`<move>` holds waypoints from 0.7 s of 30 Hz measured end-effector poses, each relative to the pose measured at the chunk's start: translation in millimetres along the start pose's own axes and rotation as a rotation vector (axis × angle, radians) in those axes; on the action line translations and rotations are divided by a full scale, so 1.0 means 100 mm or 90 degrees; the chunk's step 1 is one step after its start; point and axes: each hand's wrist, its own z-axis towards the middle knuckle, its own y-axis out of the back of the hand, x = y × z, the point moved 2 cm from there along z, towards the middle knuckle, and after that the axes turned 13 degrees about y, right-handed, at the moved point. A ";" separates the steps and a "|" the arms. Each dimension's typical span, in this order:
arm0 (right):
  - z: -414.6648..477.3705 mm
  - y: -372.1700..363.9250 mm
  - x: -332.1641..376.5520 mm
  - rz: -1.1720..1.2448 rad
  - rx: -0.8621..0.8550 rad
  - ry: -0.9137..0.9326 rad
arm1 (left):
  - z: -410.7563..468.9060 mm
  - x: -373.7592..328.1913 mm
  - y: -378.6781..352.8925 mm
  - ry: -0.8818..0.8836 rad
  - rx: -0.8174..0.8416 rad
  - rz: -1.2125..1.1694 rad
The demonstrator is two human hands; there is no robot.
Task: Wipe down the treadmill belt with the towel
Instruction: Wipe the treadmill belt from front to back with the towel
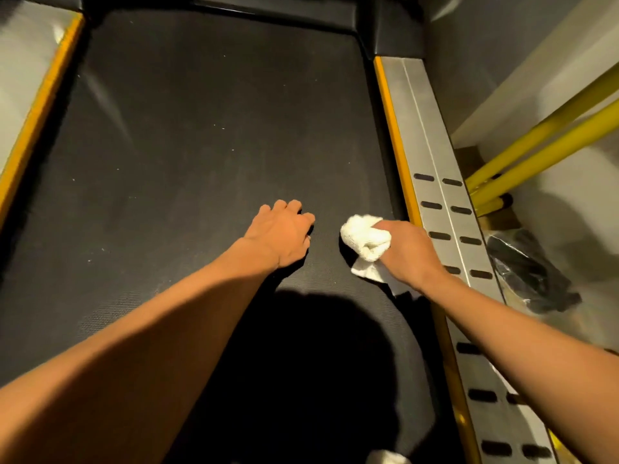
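Note:
The black treadmill belt (pixel 187 135) fills the middle of the view, dotted with small pale specks. My right hand (pixel 410 249) is closed around a bunched white towel (pixel 363 239), pressed on the belt near its right edge. My left hand (pixel 279 232) rests on the belt just left of the towel, knuckles up, fingers curled under, holding nothing. Both bare forearms reach in from the bottom of the frame.
A silver slotted side rail (pixel 445 209) with a yellow strip runs along the belt's right; a matching rail (pixel 30 105) lies on the left. Yellow bars (pixel 542 139) and a black plastic-wrapped item (pixel 526 272) sit on the floor at right. A white object (pixel 385 457) pokes in at the bottom edge.

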 end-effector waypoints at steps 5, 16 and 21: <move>0.52 0.28 -0.22 -0.058 -0.086 -0.023 | 0.02 -0.02 0.02 0.012 0.010 0.000; -0.15 0.09 0.60 0.091 0.037 0.168 | -0.07 0.37 0.08 0.088 0.044 -0.094; 0.40 0.08 0.42 -0.010 -0.061 0.041 | -0.17 0.46 0.07 0.102 0.042 -0.096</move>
